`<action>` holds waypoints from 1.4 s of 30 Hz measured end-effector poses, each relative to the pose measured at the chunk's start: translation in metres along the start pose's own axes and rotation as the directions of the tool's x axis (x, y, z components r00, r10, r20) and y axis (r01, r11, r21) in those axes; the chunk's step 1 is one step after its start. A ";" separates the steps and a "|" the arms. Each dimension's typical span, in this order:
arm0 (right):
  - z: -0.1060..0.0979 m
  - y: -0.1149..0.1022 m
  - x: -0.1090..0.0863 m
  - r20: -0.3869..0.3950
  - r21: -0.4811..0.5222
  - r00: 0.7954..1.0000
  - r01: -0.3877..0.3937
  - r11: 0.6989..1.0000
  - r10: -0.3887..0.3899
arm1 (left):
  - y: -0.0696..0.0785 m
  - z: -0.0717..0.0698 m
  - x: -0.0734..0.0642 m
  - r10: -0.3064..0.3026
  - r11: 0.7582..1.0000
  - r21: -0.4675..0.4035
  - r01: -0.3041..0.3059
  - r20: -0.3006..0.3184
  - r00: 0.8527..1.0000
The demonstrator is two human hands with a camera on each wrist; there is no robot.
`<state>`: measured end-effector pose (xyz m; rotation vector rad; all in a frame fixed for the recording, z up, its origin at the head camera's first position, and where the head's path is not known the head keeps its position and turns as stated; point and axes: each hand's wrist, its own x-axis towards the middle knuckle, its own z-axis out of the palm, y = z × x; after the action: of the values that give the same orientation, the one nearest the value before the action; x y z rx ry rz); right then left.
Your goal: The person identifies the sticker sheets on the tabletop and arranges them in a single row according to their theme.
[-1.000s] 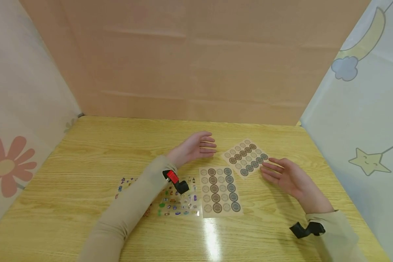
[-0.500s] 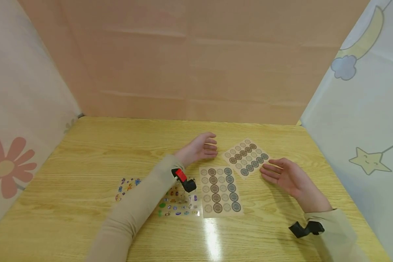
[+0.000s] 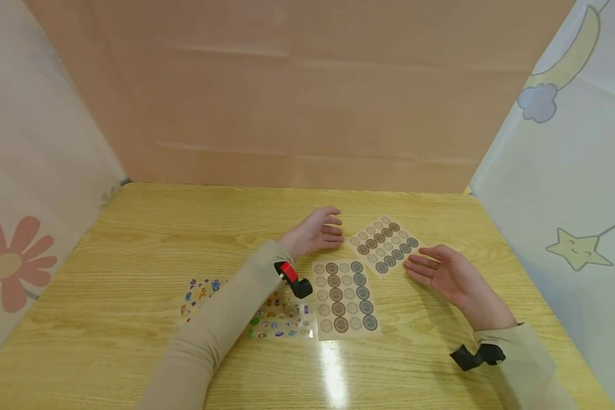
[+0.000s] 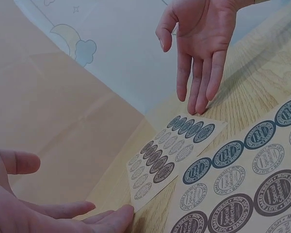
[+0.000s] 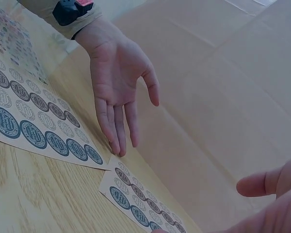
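A sheet of round stickers (image 3: 382, 246) lies at an angle on the table between my two hands. My left hand (image 3: 315, 232) is at its left corner, fingers extended and palm facing right. At its right edge is my right hand (image 3: 443, 276), fingertips right at the edge and fingers loosely straight. Neither hand grips anything. A second round-sticker sheet (image 3: 345, 302) lies squared to me, nearer the front. In the left wrist view the angled sticker sheet (image 4: 172, 153) shows dark and pale round labels in rows.
Left of the near sheet lies a clear sheet of small colourful stickers (image 3: 282, 322), partly under my left forearm in view. Another patch of colourful stickers (image 3: 200, 293) shows farther left. A brown paper wall (image 3: 297, 114) stands behind the wooden table (image 3: 133, 256), with patterned side walls (image 3: 584, 188).
My left hand and forearm have shifted slightly right, closer to the angled sheet, uncovering more colourful stickers at the left. The right hand has barely moved, slightly leftward.
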<state>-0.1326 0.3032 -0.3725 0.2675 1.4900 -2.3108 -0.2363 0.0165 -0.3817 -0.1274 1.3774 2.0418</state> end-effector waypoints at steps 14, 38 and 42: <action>0.004 -0.003 0.008 0.014 0.171 0.999 -0.039 0.984 0.037 | -0.002 0.005 0.006 -0.018 0.999 -0.040 0.018 -0.008 1.000; 0.008 -0.015 0.026 0.020 0.232 0.998 -0.065 0.971 0.062 | 0.000 0.012 0.023 0.054 0.997 0.054 -0.057 0.047 0.997; 0.007 -0.018 0.028 0.025 0.243 0.997 -0.077 0.967 0.073 | 0.001 0.013 0.026 0.038 0.996 0.073 -0.041 0.046 0.998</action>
<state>-0.1651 0.2975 -0.3650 0.3644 1.1658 -2.4275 -0.2541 0.0392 -0.3863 -0.0228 1.4361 2.0112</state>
